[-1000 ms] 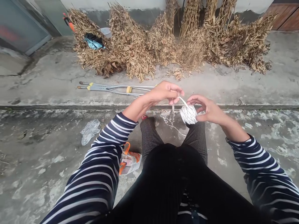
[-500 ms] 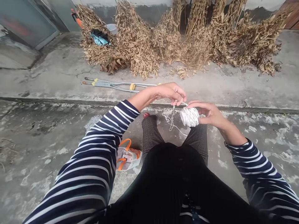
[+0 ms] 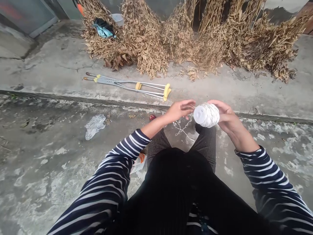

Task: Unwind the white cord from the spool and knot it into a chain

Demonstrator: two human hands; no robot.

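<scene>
My right hand (image 3: 226,119) grips a spool of white string (image 3: 210,115) from its right side, with the fingers over the top. The white end of the spool faces left. Close to that end is my left hand (image 3: 180,110), its fingers curled loosely about the string; the exact grip is partly hidden. Below the hands, a loose length of white string (image 3: 182,130) hangs in tangled loops between my legs.
A pair of crutches (image 3: 137,87) lies on the raised concrete ledge. Dried plant bundles (image 3: 151,49) lean along the wall, with a blue and black cloth (image 3: 104,28) on them. On the lower ground are a clear plastic bag (image 3: 95,126) and a partly hidden orange-and-white bag (image 3: 140,162).
The spool has tilted so its end faces left and up, and my right hand has turned with it. My left hand has moved slightly down, its fingers looser. The view has shifted.
</scene>
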